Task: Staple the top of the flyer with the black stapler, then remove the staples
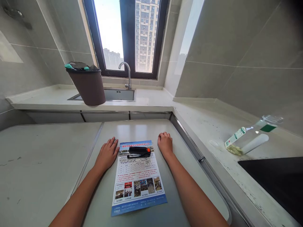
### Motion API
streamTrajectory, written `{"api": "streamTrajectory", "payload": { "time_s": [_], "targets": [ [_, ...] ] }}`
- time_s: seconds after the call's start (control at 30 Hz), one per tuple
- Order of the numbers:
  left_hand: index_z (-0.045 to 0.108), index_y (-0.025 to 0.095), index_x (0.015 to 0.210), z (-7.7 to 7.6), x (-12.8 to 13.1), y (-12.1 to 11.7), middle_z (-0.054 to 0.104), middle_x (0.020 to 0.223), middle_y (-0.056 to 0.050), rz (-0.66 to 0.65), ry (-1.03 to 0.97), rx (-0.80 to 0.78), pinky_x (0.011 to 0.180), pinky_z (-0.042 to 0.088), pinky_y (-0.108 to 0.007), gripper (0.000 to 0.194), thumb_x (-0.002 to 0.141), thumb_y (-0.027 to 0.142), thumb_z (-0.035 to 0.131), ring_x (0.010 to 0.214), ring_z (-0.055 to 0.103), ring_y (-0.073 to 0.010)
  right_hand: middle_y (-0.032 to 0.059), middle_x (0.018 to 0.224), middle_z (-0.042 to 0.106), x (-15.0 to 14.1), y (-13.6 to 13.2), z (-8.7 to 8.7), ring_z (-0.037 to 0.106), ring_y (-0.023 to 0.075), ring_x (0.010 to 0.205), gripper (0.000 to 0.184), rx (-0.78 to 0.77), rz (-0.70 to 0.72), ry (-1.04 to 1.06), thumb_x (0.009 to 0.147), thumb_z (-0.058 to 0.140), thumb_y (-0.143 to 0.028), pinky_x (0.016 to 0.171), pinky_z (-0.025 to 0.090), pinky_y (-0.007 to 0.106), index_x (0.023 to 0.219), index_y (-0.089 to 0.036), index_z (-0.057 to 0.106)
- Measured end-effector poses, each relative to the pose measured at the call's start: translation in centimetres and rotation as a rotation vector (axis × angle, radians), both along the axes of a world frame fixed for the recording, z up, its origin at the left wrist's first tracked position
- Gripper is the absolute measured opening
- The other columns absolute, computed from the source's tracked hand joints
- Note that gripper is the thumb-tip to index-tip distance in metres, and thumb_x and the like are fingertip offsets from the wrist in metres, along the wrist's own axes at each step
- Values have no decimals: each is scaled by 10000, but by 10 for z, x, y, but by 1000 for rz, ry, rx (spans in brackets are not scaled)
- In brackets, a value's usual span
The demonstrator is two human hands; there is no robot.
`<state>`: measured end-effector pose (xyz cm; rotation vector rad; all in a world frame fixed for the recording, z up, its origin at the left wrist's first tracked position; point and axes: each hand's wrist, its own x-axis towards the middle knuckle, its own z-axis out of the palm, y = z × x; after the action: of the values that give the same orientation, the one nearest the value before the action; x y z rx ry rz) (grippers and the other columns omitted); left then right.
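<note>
A printed flyer [139, 176] with blue bands, red and black text and small photos lies on the white table between my hands. Across its upper part rests a black stapler [139, 152] with an orange-red piece at its right end. A small clear or silvery item [123, 153] sits by the stapler's left end; its kind cannot be made out. My left hand [108, 154] lies flat on the table just left of the flyer, holding nothing. To the flyer's right, my right hand [165, 144] rests on the table with fingers curled in and nothing visible in them.
A brown bin [88, 86] with a dark liner stands at the sink [120, 94], near the faucet [128, 74]. On the right counter [201, 123] are a clear jar [254, 134] holding some items and a black panel [279, 179]. A seam divides the tabletop [47, 164] on the left.
</note>
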<state>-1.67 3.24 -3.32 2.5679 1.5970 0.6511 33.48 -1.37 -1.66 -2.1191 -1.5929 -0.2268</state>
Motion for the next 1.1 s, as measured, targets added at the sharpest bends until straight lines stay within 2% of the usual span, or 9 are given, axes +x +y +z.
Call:
{"api": "streamTrajectory", "payload": {
  "time_s": [0.13, 0.23, 0.37, 0.47, 0.6, 0.77, 0.87, 0.93, 1.1],
  "targets": [
    [626, 158, 1355, 7, 1, -3, 549, 1495, -156, -29, -43, 14, 1145, 376, -548, 460, 1002, 323, 382, 1392, 478, -349, 132, 1081, 657, -3, 0, 0, 534, 282, 1050, 176, 19, 10, 4, 934, 523, -159, 771, 386, 372, 1004, -199, 679],
    [697, 177, 1157, 16, 1, -7, 677, 1280, -142, -5, -80, 35, 999, 483, -483, 358, 978, 261, 398, 1160, 616, -319, 139, 1077, 649, -6, -1, 1, 526, 288, 1042, 216, 44, 30, 4, 912, 524, -138, 778, 395, 377, 1061, -206, 664],
    [664, 202, 956, 25, 1, -12, 716, 1032, -107, 40, -70, 43, 839, 490, -445, 218, 942, 228, 448, 938, 628, -303, 127, 1036, 617, -8, -3, 3, 515, 283, 1012, 160, 110, 53, 8, 875, 553, -126, 777, 403, 368, 966, -211, 654],
    [640, 211, 972, 24, 0, -12, 713, 990, -90, 26, -101, 41, 829, 481, -418, 189, 936, 206, 455, 894, 619, -288, 102, 960, 597, -9, -3, 3, 517, 261, 976, 132, 79, 102, 20, 895, 537, -129, 780, 410, 351, 874, -205, 643],
    [670, 223, 1043, 19, -3, -9, 709, 1020, -86, -11, -153, 25, 861, 478, -400, 276, 960, 187, 409, 922, 630, -275, 102, 954, 605, -9, -1, 2, 523, 258, 988, 135, 60, 108, 36, 900, 540, -119, 785, 418, 345, 876, -198, 647],
    [706, 226, 910, 20, -4, -9, 697, 968, -85, -6, -176, -6, 860, 489, -400, 313, 918, 149, 403, 905, 638, -269, 93, 963, 600, -12, -3, 8, 525, 256, 979, 134, 168, 140, 101, 881, 550, -98, 819, 442, 352, 872, -201, 635],
    [691, 212, 917, 23, -4, -9, 696, 979, -91, 20, -249, 0, 861, 508, -397, 299, 880, 132, 405, 926, 647, -268, 73, 961, 602, -23, -10, 18, 531, 237, 958, 135, 329, 251, 241, 945, 513, -135, 854, 457, 357, 898, -212, 614],
    [683, 208, 923, 23, -4, -9, 701, 1002, -93, 34, -321, 12, 885, 515, -396, 289, 868, 136, 409, 954, 656, -264, 52, 935, 605, -34, -16, 23, 537, 222, 929, 148, 395, 398, 328, 991, 489, -180, 866, 461, 364, 902, -222, 599],
    [672, 191, 932, 23, -7, -6, 713, 999, -107, 73, -432, 9, 846, 530, -395, 245, 932, 291, 449, 901, 677, -260, 36, 905, 611, -55, -24, 28, 530, 200, 883, 149, 363, 764, 356, 1017, 513, -246, 843, 460, 363, 904, -223, 609]
  ]
}}
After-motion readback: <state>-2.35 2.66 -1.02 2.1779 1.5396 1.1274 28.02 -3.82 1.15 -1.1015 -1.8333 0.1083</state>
